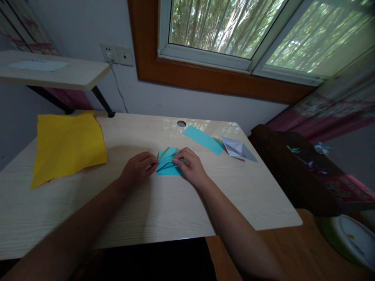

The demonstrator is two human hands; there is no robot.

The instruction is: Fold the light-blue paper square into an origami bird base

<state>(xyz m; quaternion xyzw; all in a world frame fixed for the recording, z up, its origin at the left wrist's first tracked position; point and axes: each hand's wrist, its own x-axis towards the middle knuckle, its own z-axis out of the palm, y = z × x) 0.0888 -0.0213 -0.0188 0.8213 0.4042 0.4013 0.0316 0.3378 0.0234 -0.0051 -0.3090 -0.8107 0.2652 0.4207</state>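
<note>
At the middle of the worktop (152, 210), head view: your left hand (137, 168) and right hand (189, 167) rest on a folded turquoise paper (169, 162), fingertips pinching its creased flaps from either side. Beyond your right hand lie a turquoise strip (203, 139) and, just beside it, a folded white paper (236, 148). Well apart to the left lies a yellow sheet (68, 144).

Folded paper (169, 163): cyan. Sheet (68, 145) at 9 o'clock: yellow. Strip (203, 139) at 1 o'clock: cyan. Desk (164, 203): pale wood grain.
</note>
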